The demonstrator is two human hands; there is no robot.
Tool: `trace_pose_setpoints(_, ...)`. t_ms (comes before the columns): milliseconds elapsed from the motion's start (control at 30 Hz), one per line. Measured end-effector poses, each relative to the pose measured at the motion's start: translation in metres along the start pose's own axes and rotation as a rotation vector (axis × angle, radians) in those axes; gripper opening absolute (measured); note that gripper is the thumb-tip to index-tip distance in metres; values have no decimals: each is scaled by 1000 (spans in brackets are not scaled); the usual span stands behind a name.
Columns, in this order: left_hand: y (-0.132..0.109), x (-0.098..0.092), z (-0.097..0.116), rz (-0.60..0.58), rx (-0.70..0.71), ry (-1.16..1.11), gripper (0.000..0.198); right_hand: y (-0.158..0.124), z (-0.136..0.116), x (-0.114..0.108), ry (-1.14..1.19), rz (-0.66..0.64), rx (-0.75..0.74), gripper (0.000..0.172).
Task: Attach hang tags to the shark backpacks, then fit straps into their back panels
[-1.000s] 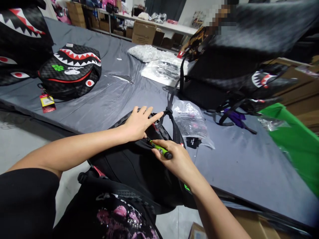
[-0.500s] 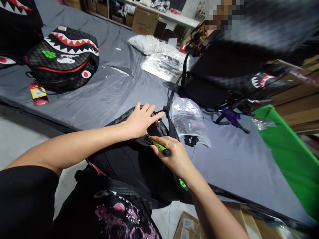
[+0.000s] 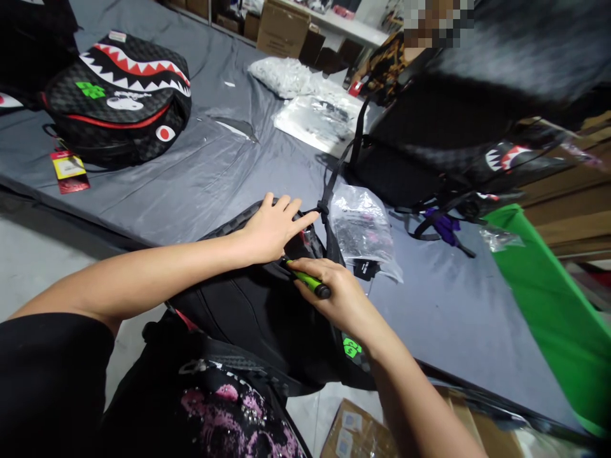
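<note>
At the grey-covered desk's (image 3: 443,312) near edge, the black backpack (image 3: 243,305) is best steadied by the splayed left hand (image 3: 273,232), while the right hand (image 3: 341,289), gripping a green-handled tool (image 3: 310,281), keeps its seemingly hidden tip controlled.

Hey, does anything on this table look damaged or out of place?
Yes: the grey table cover appears torn. To the right of the shark-mouth bag, a slit-like opening shows a white strip, breaking the otherwise grey surface. A small white scrap also lies loose just beyond it.
</note>
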State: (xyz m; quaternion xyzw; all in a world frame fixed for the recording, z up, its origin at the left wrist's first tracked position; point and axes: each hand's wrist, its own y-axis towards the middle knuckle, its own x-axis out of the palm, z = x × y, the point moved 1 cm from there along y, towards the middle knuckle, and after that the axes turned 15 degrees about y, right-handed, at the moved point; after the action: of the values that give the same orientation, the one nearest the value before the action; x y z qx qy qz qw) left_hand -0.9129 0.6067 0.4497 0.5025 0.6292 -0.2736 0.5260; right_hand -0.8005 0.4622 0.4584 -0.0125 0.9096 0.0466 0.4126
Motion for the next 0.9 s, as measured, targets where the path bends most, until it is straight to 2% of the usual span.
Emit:
trace_pose_setpoints(300,1,2,0,-10,3,11,89,2,1,2,98,14,-5,28)
trace_pose_setpoints(567,1,0,0,-40,0,14,87,3,-1,4,161,81,121,25)
trace_pose_setpoints(900,1,2,0,-36,-2,17,85,2,-7,16,56,227,201,23)
